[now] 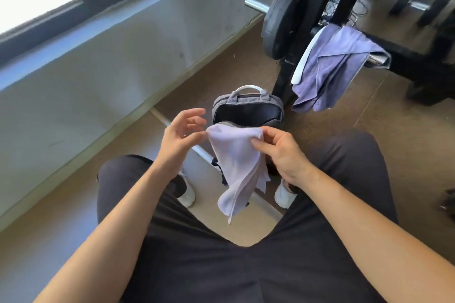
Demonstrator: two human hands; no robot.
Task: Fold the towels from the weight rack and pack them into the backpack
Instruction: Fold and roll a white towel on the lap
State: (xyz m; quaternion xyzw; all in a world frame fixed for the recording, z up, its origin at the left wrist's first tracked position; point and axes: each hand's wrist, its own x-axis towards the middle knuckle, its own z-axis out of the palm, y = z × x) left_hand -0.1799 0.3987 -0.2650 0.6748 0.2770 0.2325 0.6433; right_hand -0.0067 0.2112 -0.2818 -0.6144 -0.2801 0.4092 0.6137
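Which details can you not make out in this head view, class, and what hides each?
Head view only.
Backpack interior: too dark to see contents; the held towel covers its lower body.
Rack towels: overlapping, number unclear.
Left hand: blurred, so whether it pinches the towel's corner is unclear.

Right hand (278,152) pinches top corner of pale towel (236,162); rest hangs between my knees. Left hand (179,138) at opposite corner, fingers spread, grip unclear to me. Grey backpack (247,110) open on floor behind. Purple towels (332,64) draped on weight rack (413,56).
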